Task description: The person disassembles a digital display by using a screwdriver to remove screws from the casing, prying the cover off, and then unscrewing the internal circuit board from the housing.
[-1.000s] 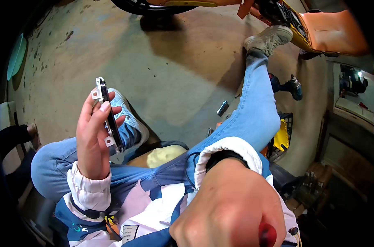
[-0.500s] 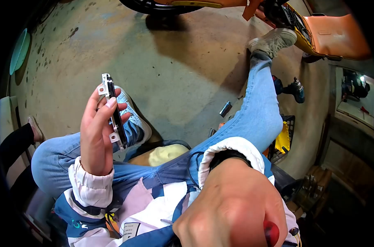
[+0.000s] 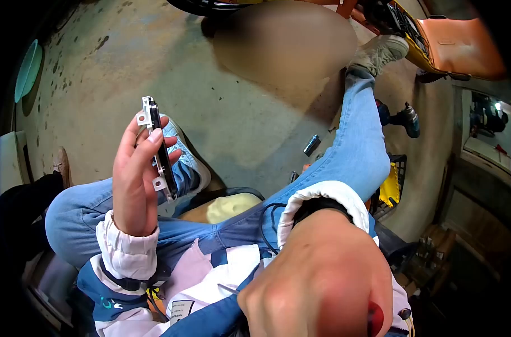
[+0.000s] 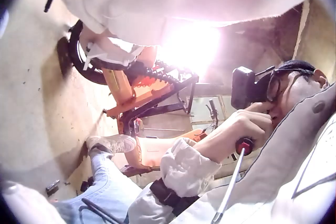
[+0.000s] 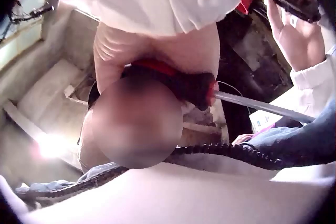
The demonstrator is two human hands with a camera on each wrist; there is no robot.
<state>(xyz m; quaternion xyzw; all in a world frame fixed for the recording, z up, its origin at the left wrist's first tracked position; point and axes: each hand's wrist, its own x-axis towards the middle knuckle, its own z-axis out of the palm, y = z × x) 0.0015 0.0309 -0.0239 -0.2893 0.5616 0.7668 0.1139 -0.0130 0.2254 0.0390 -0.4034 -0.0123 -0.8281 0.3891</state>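
In the head view my left hand [image 3: 134, 180] grips a slim black part [image 3: 161, 149] with pale metal tabs, held upright above the left knee. The right hand [image 3: 323, 281] is close to the camera and curled round a screwdriver, whose red handle end [image 3: 375, 319] shows at its edge. In the right wrist view the red and black handle [image 5: 194, 87] lies in the right hand [image 5: 157, 50], with the metal shaft [image 5: 262, 106] pointing right. The left wrist view shows the right hand [image 4: 244, 129] raised near the face, with the shaft [image 4: 228, 190] pointing down.
An orange vehicle [image 3: 458, 48] lies at the top right. A cordless drill [image 3: 407, 119] and a small dark object [image 3: 311, 145] are on the floor [image 3: 238, 123]. A yellow item [image 3: 389, 185] sits in a black crate. Another person's foot [image 3: 61, 165] is at left.
The view has shifted slightly, so both hands and the legs appear a little further right. Both hands keep their hold. The other person's foot at left has moved.
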